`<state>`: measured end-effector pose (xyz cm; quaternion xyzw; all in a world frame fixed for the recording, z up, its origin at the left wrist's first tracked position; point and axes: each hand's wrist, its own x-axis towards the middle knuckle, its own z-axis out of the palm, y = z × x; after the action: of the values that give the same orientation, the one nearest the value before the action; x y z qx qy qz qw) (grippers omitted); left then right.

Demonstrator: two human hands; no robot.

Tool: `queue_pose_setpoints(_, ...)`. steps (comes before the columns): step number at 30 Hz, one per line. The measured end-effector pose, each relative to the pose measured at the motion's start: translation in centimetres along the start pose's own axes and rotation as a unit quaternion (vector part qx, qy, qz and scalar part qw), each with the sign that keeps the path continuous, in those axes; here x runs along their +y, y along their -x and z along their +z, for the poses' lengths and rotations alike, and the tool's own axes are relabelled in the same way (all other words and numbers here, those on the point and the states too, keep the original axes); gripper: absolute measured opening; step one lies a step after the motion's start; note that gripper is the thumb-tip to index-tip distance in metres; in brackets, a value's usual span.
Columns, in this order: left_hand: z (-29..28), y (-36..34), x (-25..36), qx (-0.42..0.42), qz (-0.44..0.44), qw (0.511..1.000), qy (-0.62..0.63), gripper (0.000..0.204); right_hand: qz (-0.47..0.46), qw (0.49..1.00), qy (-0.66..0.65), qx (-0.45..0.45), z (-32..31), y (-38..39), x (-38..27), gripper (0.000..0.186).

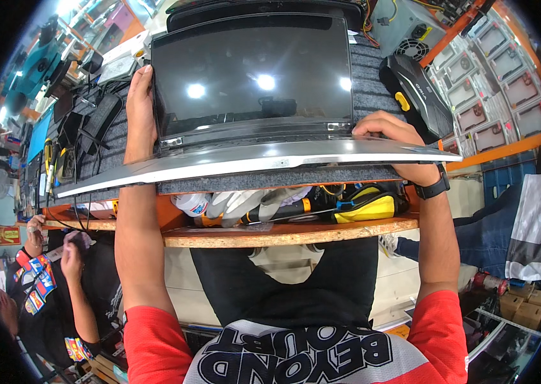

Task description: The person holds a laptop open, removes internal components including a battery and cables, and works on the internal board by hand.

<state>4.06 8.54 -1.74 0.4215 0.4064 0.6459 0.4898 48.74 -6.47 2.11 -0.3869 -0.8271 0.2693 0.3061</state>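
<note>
A dark laptop screen stands upright with metal hinges exposed at its lower edge, showing reflected lights. A long dark panel with a silver edge lies across in front of it, overhanging the mat. My left hand is closed on the screen's left edge, with my forearm passing behind the silver-edged panel. Just right of the hinge, my right hand has bent fingers over the laptop base, its palm partly hidden by that panel.
A black case, power supply, cables and tools surround the grey mat. An orange-edged shelf holds gloves and a yellow pouch. Boxed items fill the right. A co-worker is at lower left; another person's leg shows right.
</note>
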Motion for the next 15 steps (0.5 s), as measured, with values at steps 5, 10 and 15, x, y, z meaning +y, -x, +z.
queue_pose_setpoints(5, -0.59, -0.35, -0.28, -0.009, -0.006, 1.000, 0.012, 0.024, -0.003, 1.000, -0.004, 0.006, 0.10, -0.05, 0.11, 0.026)
queue_pose_setpoints(10, -0.69, -0.41, -0.35, -0.013, 0.011, 1.000, -0.013, 0.027, -0.002, 1.000, -0.004, 0.009, 0.14, -0.02, 0.30, 0.028)
queue_pose_setpoints(15, -0.15, -0.04, 0.15, -0.013, -0.007, 1.000, -0.002, 0.022, -0.005, 1.000, -0.008, 0.011, 0.09, 0.00, 0.19, 0.031)
